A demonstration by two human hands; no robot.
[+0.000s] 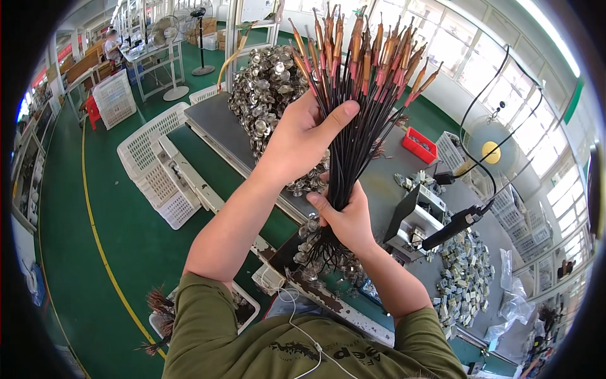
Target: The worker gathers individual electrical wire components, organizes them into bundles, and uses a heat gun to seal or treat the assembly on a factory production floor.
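A thick bundle of black-sleeved tubes point(353, 136) with pink bands and copper-coloured tips stands upright in front of me, its upper ends fanned out. My left hand point(309, 136) is closed around its upper part, thumb lying across the front. Lower down, where the bundle narrows, my right hand point(344, 218) grips it. Its black lower ends spread among shiny round metal caps point(312, 243) just below my right hand; whether the caps are joined to them I cannot make out. A large heap of similar metal caps point(262, 95) lies beyond my left hand on the grey workbench point(218, 129).
Right of the bundle are a box-shaped device point(413, 221), a black cylindrical tool point(454, 227) hanging on a cable, and a pile of small metal parts point(467, 275). A red bin point(420, 145) sits farther back. White crates point(158, 164) stand left; a person point(112, 47) is far off.
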